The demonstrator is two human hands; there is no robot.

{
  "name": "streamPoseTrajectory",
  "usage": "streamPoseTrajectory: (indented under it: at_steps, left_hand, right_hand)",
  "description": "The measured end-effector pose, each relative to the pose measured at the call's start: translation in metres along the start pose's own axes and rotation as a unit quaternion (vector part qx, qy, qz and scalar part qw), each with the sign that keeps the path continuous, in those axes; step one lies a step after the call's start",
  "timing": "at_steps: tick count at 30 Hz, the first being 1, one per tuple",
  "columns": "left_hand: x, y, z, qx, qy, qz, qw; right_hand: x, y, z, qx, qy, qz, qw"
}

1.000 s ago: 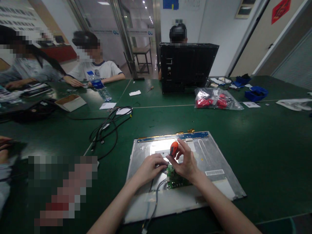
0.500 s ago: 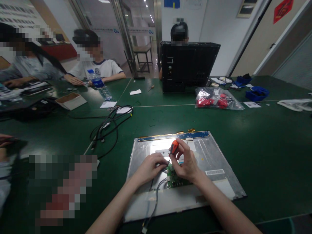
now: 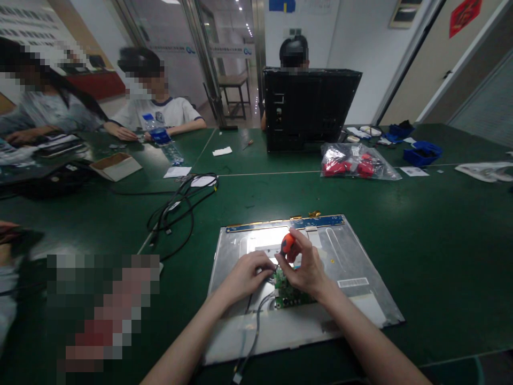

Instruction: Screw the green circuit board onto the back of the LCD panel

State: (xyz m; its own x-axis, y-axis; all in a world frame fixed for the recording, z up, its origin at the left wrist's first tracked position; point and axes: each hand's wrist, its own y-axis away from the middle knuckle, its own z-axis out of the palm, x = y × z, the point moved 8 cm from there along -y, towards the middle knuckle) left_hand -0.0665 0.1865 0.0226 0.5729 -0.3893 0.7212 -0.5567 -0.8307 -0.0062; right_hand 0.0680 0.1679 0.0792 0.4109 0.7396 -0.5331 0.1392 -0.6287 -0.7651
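Note:
A bare metal-backed display panel (image 3: 360, 262) lies on the green table, with a small green circuit board (image 3: 284, 293) on it. My right hand (image 3: 306, 264) is closed round an orange and black screwdriver (image 3: 287, 243), its tip pointing down at the board's upper left corner. At that corner, the bent fingers of my left hand (image 3: 250, 274) press together; what they pinch, if anything, is hidden. A grey cable (image 3: 257, 326) runs from the board's left side over the panel's near edge. Along the far edge sits a narrow blue circuit strip (image 3: 286, 223).
Coiled black cables (image 3: 188, 206) lie left of the panel. Farther back are a black monitor housing (image 3: 310, 109), a plastic bag of red parts (image 3: 356, 161), a blue tray (image 3: 422, 155), an open carton (image 3: 116, 167) and a water bottle (image 3: 158, 131). Several people sit around the table.
The screwdriver's handle has turned and tilted slightly in my right hand, whose fingers have shifted around it. My left hand stays in place at the board's corner.

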Motion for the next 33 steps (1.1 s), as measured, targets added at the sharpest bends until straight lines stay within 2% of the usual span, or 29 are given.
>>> streamPoseTrajectory:
  at_steps: [10, 23, 33]
  left_hand:
    - [0.0014, -0.0003, -0.0010, 0.009, 0.005, 0.006, 1.000]
    - [-0.0009, -0.0009, 0.0007, 0.013, 0.016, 0.004, 1.000]
    - [0.0040, -0.0002, -0.0018, 0.011, 0.005, 0.005, 1.000]
  right_hand:
    - [0.0006, -0.0044, 0.0003, -0.032, -0.046, 0.020, 0.998]
    - [0.0031, -0.0009, -0.0011, 0.001, -0.012, 0.013, 1.000]
    - [0.0031, -0.0016, -0.0004, -0.015, -0.036, 0.026, 0.999]
